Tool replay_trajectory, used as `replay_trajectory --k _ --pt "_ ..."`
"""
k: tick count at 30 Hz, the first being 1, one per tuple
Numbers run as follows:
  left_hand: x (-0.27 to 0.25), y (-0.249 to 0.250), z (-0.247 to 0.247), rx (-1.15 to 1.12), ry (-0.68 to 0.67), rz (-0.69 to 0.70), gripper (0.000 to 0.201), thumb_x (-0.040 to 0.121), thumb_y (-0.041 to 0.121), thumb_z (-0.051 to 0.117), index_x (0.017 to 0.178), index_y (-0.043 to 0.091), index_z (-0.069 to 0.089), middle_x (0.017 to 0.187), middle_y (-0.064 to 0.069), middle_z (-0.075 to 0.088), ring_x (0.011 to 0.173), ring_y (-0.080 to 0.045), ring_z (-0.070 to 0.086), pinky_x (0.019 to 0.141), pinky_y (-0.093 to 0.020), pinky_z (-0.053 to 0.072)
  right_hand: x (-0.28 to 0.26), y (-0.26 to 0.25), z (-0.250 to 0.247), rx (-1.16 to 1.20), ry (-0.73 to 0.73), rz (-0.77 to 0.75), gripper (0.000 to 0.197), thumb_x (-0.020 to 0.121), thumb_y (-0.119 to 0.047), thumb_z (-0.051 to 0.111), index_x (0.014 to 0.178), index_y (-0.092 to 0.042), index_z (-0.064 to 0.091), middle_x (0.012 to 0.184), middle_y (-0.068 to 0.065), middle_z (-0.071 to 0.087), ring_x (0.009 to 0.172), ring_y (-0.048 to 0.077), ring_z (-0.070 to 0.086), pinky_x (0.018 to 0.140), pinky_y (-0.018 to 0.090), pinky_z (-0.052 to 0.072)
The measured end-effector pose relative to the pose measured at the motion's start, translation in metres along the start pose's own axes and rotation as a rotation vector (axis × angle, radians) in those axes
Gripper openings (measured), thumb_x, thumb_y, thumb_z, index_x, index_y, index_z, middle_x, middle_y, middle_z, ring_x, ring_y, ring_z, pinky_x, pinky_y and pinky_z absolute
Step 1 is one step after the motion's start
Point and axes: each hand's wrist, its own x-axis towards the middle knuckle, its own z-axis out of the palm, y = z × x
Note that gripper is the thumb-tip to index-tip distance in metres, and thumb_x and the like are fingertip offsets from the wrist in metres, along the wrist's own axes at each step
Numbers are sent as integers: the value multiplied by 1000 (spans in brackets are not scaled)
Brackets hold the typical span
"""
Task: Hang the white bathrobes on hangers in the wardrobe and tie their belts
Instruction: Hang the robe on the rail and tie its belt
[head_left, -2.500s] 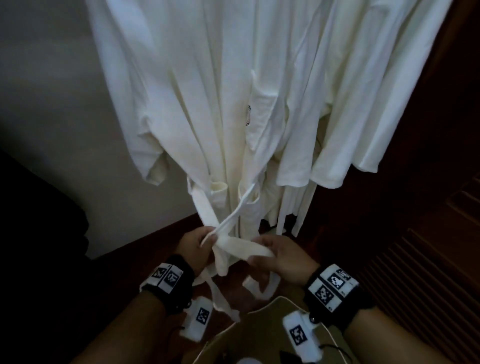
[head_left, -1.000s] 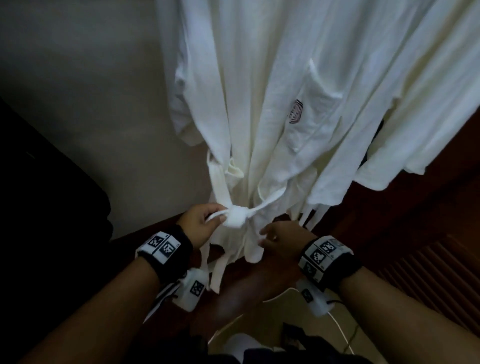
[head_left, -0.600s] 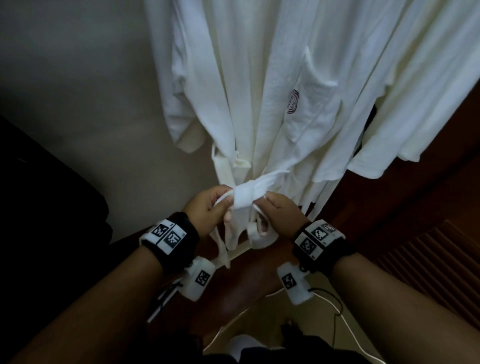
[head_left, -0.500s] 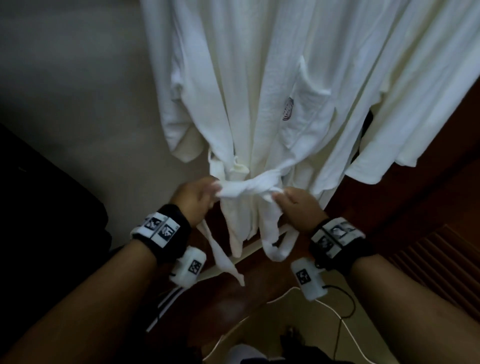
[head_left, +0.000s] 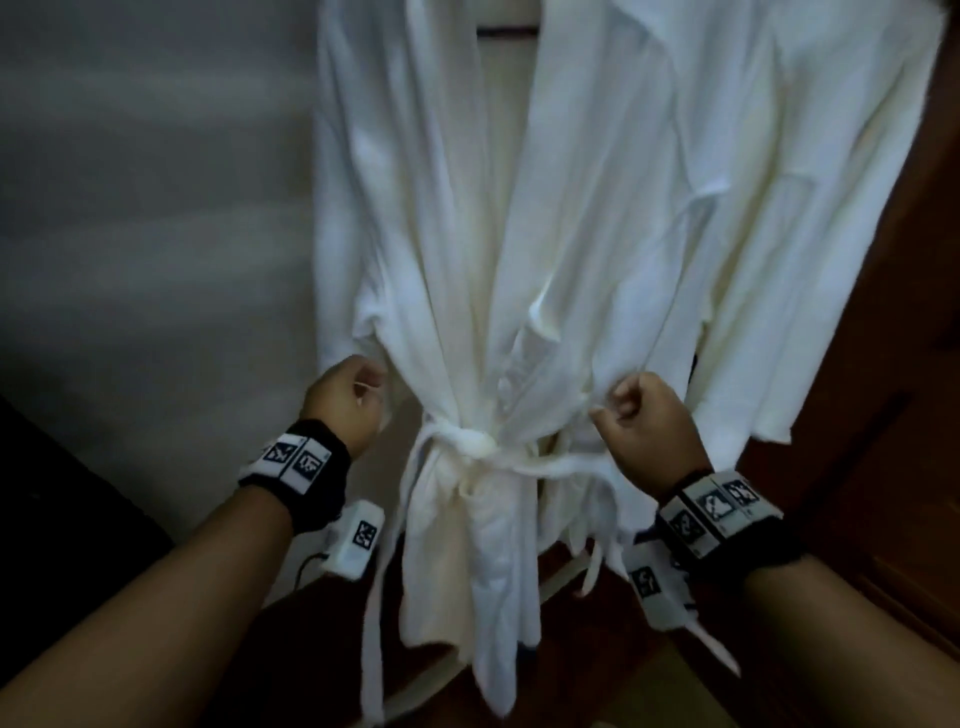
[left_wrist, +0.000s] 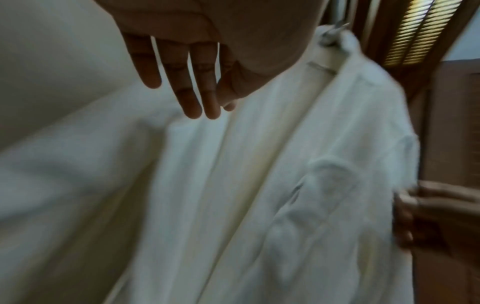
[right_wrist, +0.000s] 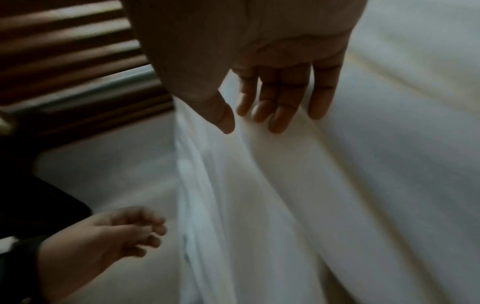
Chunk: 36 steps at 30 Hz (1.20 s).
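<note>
A white bathrobe (head_left: 519, 260) hangs from a dark hanger (head_left: 506, 28), its belt tied in a knot (head_left: 475, 444) at the waist, with the ends dangling. My left hand (head_left: 348, 400) is at the robe's left edge, above the knot. In the left wrist view its fingers (left_wrist: 192, 82) hang relaxed and hold nothing. My right hand (head_left: 634, 415) is at the robe's right side, level with the left. Its loosely curled fingers (right_wrist: 272, 115) lie against the fabric without a clear grip. A second white robe (head_left: 831, 208) hangs behind on the right.
A pale wall (head_left: 156, 208) stands to the left of the robes. Dark wood of the wardrobe (head_left: 893, 467) runs down the right, with a louvred door (left_wrist: 415, 30) behind. Something black (head_left: 52, 545) fills the lower left corner.
The belt ends were being pulled into a knot; now the knot is tied. Both hands have let go of the belt and moved up and apart to the robe's sides.
</note>
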Motion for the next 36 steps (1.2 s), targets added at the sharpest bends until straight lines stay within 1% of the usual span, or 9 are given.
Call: replay_trajectory --k 3,6,10,14,19,24,30,33,36 --pt "36 78 -43 4 55 274 17 87 8 56 92 21 66 91 4 67 80 -14 61 71 -17 44 38 -73 -55 68 165 -286 21 80 -22 72 86 -23 51 82 -4 55 73 11 53 69 25 41" --pt "72 162 -92 44 163 559 12 87 15 56 91 20 66 89 6 64 77 -9 59 71 -7 40 83 -139 -109 12 347 -548 20 81 -24 68 95 -20 56 94 -3 51 86 14 52 79 28 43" --pt "110 272 -148 193 343 832 23 79 32 50 97 24 63 100 3 60 94 -22 59 84 -38 48 146 -205 -158 -228 417 -617 39 78 -30 63 116 -25 56 113 2 51 105 26 52 89 42 47" --pt "155 354 -190 430 479 733 53 77 45 52 129 32 51 139 1 47 127 -27 44 106 -42 35 186 -240 -171 -513 209 -488 53 83 -27 58 134 -24 41 132 9 47 118 31 51 96 42 47" --pt "213 393 -187 813 234 511 59 91 43 48 146 31 29 151 0 37 134 -24 40 111 -40 30 215 -246 -174 -515 -134 -380 37 91 -15 50 128 -16 48 121 8 59 109 27 59 84 31 45" --pt "230 421 -147 938 151 421 64 90 44 42 147 43 13 156 7 25 142 -26 25 111 -54 11 259 -209 -195 -499 -187 -319 41 96 -15 48 136 -16 43 128 9 56 113 26 58 87 27 43" --pt "254 448 -101 954 142 429 69 86 48 44 143 51 7 148 4 36 137 -32 28 109 -56 13 296 -165 -215 -278 -211 -341 43 98 -13 45 140 -23 43 122 0 60 109 17 59 89 22 43" --pt "255 453 -84 977 189 432 72 87 45 47 146 47 5 148 5 32 136 -30 27 110 -57 11 328 -154 -235 -503 -162 -349 39 97 -24 43 134 -23 51 130 5 55 124 27 50 101 33 38" --pt "252 457 -75 972 245 417 72 85 45 49 143 49 7 148 8 30 136 -28 27 110 -56 15 347 -147 -256 -644 -91 -333 42 94 -42 31 129 -34 53 133 6 43 131 32 34 111 47 29"
